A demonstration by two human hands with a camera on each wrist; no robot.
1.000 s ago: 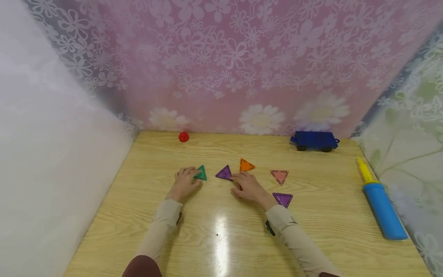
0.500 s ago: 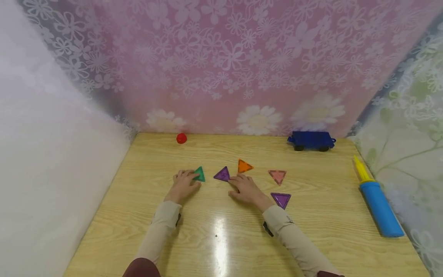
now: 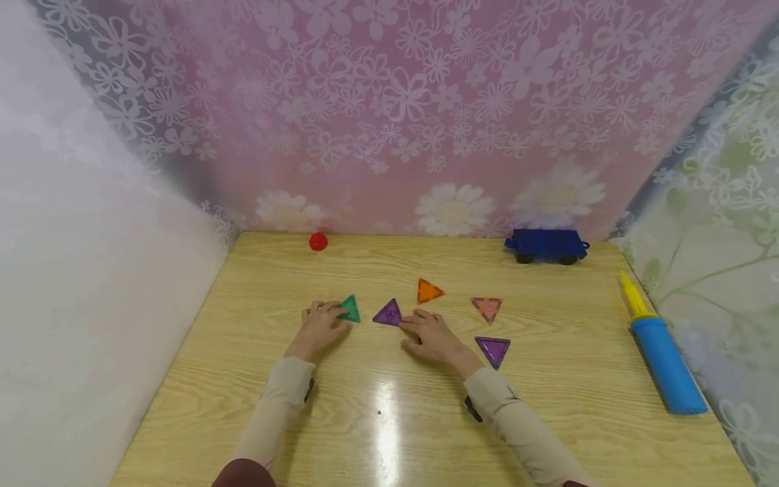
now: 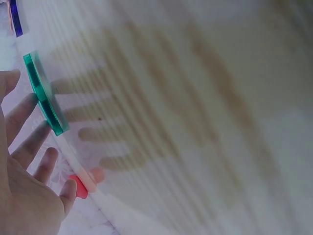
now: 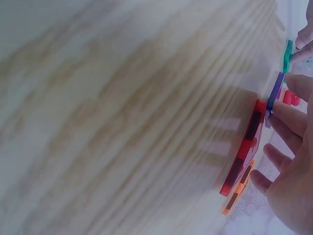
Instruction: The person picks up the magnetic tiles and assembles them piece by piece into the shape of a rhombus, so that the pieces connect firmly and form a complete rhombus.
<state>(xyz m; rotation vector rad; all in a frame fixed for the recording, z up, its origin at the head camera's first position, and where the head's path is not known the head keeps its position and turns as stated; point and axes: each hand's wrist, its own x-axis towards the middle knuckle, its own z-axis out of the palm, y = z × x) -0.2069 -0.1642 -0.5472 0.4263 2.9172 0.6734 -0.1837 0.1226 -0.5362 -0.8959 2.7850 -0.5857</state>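
The left hand (image 3: 318, 329) partly hides the green tile (image 3: 352, 306) (the head view's lower edge crops 2 sleeves (image 3: 288, 389))

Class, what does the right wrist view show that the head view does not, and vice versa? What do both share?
Only the right wrist view: a red tile near the right hand, and that hand's palm side.
Only the head view: pink tile, purple tile by the right sleeve, blue wagon, blue-and-yellow pump.
Both: right hand, left hand (only partly in the wrist view), green tile, orange tile, purple tile at the right fingertips, small red object, table.
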